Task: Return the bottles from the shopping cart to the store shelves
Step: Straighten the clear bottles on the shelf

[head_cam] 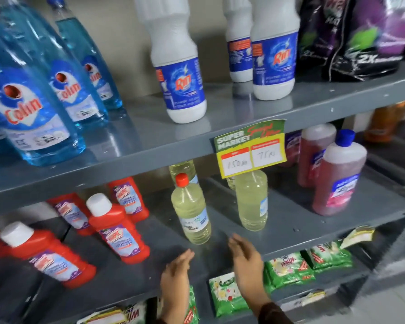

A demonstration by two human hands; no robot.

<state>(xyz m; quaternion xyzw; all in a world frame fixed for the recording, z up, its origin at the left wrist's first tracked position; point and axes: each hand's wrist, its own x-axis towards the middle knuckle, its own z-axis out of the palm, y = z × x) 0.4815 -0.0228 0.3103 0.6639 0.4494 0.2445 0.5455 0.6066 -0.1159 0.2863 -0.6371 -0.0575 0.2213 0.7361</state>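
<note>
A clear bottle of pale yellow liquid with a red cap (pixel 191 210) stands upright near the front of the middle grey shelf (pixel 290 232). My left hand (pixel 177 274) and my right hand (pixel 246 260) hover just below and in front of it, fingers apart, touching nothing. A second pale yellow bottle (pixel 251 199) stands to its right, its top hidden behind a price tag. Another one (pixel 182 169) stands behind. The shopping cart is out of view.
Red bottles with white caps (pixel 117 228) fill the middle shelf's left side, pink bottles with blue caps (pixel 337 181) its right. The upper shelf holds blue Colin bottles (pixel 33 108), white Rin bottles (pixel 180 73) and dark pouches (pixel 360 36). Green detergent packets (pixel 288 265) lie below.
</note>
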